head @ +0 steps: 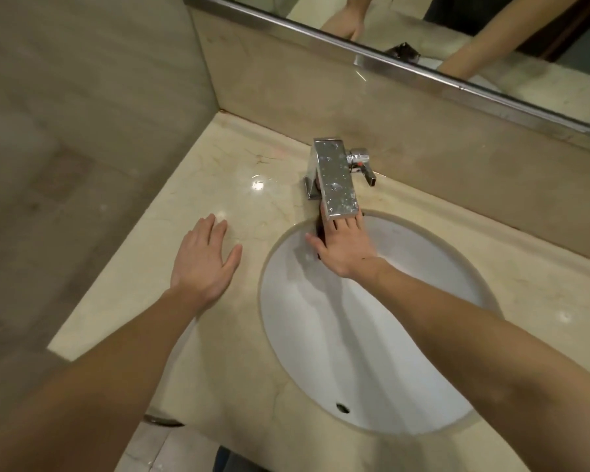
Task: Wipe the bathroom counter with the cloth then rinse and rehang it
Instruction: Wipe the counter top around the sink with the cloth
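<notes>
Two hands show in the head view, the only one given. The left hand (203, 264) lies palm down on the marble tabletop (218, 172), just left of the sink (423, 274), fingers straight and a little spread; its grip is fully open and has hold of nothing. The right hand (346, 248) reaches into the basin at its far wall, directly under the mouth of the chrome faucet (338, 178), with the thumb splayed and the fingertips hidden beneath the spout. Its visible fingers look straight, so the grip reads as open and pressing rather than clasping.

A dark reddish strip shows between thumb and forefinger; I take it for the cloth (321, 235), though most of it is covered. It lies under the right palm on the thumb side, its long axis seemingly running along the fingers, away from the person. The right hand is on it; the left is well apart from it. No running water can be made out. The lever (365, 168) sits behind and to the right of the spout, nearer the right hand, which the rinse likely turns on.

The mirror (423, 25) reflects both arms, blurred. No brand or writing is readable anywhere.
</notes>
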